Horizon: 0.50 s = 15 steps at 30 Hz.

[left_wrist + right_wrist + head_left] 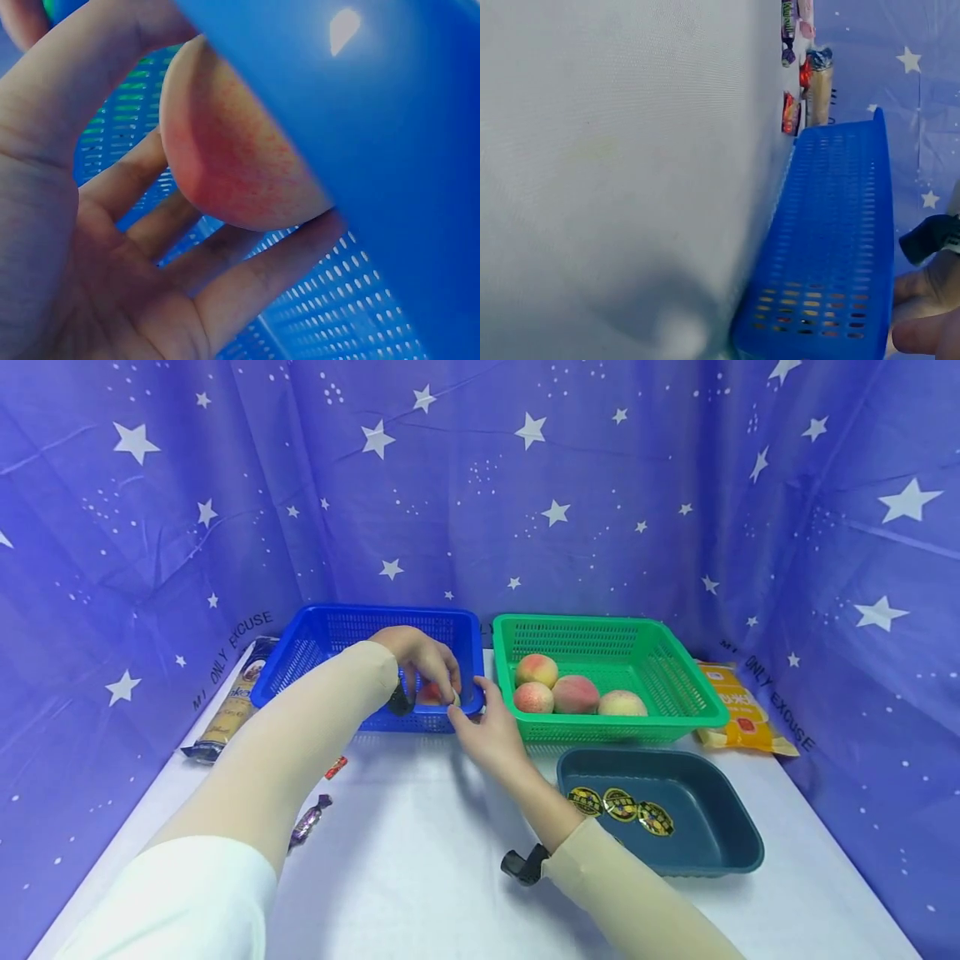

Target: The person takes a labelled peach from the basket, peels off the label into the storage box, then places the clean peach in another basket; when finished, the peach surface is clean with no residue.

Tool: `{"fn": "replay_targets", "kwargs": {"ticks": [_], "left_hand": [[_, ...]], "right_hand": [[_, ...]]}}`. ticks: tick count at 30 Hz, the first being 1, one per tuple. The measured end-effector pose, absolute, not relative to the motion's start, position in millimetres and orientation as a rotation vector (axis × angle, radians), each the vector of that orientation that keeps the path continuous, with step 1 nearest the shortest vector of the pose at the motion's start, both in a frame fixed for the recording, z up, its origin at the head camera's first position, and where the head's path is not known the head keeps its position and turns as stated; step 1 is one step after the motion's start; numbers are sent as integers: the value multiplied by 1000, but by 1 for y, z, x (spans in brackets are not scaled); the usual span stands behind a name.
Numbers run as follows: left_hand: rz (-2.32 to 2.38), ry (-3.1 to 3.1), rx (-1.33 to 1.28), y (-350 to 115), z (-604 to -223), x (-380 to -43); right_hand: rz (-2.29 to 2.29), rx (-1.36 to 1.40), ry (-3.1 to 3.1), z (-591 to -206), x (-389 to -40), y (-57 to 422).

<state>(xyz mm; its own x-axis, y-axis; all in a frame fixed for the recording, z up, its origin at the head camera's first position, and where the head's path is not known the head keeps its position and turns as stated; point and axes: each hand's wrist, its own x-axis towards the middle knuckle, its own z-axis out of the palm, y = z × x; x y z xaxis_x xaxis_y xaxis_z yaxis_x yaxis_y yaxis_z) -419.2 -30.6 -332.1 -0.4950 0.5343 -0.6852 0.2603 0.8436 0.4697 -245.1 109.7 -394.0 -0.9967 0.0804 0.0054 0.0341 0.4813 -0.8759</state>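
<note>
My left hand (423, 660) reaches down into the right end of the blue basket (300, 647). Its thumb and fingers curl around a peach (232, 150), whose blushed red side shows in the left wrist view beside the blue rim. At that basket's front right corner is my right hand (487, 731), thumb and forefinger spread, the thumb tip close to the left fingertips and the peach. The right thumb (926, 334) overlaps the rim in the right wrist view; the other right fingers are mostly hidden.
Several peaches (576, 694) lie in the green basket (675, 672). Black-and-gold stickers (620, 804) are on the dark tray (712, 810) at front right. A purple-wrapped candy (309, 821) and red candy (336, 767) lie at left. Packages (236, 702) flank the baskets.
</note>
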Motion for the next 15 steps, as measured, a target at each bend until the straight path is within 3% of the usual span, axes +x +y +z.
{"fn": "replay_targets", "kwargs": {"ticks": [15], "left_hand": [[501,2127,595,-45,-339,-417]], "right_hand": [[1661,-137,-2511,-407,-254,104]]}}
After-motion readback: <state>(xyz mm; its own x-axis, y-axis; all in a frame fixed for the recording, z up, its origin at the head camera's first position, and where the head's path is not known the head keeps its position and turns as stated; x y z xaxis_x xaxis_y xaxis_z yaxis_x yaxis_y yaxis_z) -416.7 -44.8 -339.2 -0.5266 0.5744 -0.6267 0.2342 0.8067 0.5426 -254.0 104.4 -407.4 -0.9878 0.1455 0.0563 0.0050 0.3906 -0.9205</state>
